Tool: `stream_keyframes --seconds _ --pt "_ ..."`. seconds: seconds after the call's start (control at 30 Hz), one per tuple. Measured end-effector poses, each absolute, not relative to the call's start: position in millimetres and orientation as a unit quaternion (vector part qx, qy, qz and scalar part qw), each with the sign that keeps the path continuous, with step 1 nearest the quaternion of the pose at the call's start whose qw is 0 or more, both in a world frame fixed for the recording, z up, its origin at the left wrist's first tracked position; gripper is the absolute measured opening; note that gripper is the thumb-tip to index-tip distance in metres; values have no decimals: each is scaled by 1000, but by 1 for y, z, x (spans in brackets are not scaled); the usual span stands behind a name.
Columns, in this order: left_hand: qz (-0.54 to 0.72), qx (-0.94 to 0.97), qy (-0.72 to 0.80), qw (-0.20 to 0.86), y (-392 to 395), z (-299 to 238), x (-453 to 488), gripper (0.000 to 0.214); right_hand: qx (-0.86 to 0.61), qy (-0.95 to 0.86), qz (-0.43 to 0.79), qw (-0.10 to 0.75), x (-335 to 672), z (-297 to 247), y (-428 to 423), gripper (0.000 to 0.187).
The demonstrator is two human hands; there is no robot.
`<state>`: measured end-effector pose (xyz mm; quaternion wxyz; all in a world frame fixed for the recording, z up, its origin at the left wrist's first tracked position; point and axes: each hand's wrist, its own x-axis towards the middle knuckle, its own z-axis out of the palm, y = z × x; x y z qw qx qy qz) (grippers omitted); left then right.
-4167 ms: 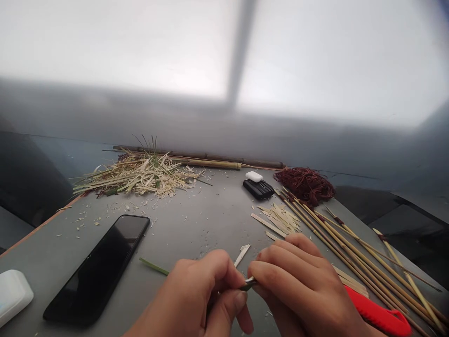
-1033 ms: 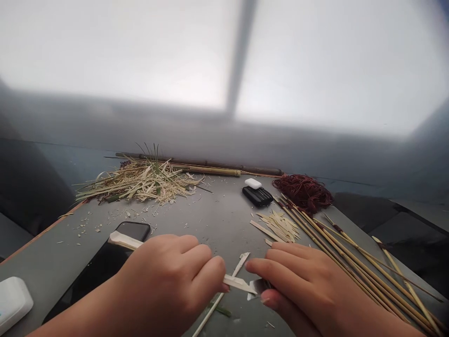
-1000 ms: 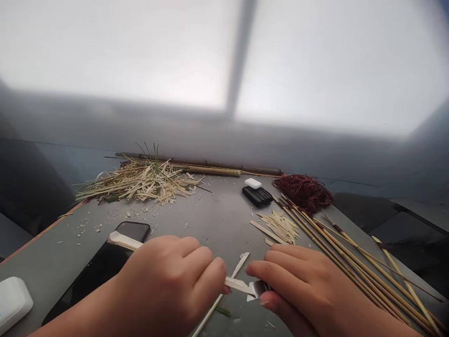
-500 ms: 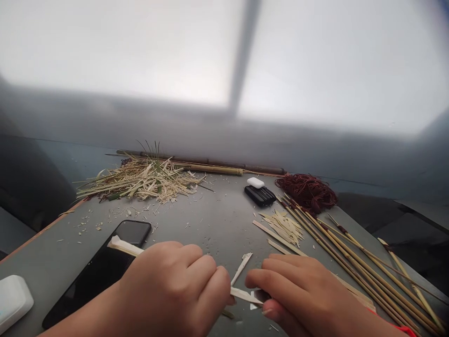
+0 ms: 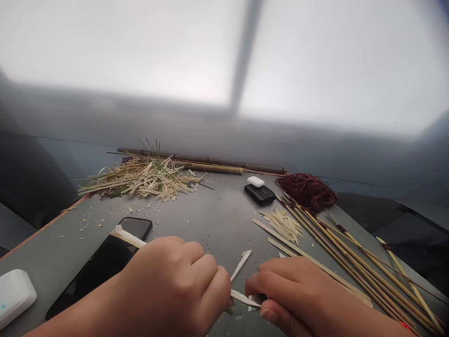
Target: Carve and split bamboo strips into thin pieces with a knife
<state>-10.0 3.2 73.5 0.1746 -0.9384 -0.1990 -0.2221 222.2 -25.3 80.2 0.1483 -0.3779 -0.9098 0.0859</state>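
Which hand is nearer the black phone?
Left. In view, the left hand is just right of the black phone; the right hand is farther right, past the left one.

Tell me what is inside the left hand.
The left hand grips a pale strip: one end sticks out over the phone, the other toward the right hand, by a metal piece. The hand covers the strip's middle; anything else inside it cannot be seen.
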Motion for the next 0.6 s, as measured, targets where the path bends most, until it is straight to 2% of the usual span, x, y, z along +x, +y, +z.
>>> stream_keyframes --seconds 0.3,0.43,0.6 --pt "-193 -939 -212 190 1 74 -11 29 -348 -929 -11 126 223 66 -24 47" --pt "-172 -942 -219 188 -1 72 -11 24 -356 -926 -7 129 221 62 -25 45" --pt "-157 -947 -216 179 0 67 -11 22 -364 -925 28 106 223 57 -20 34"
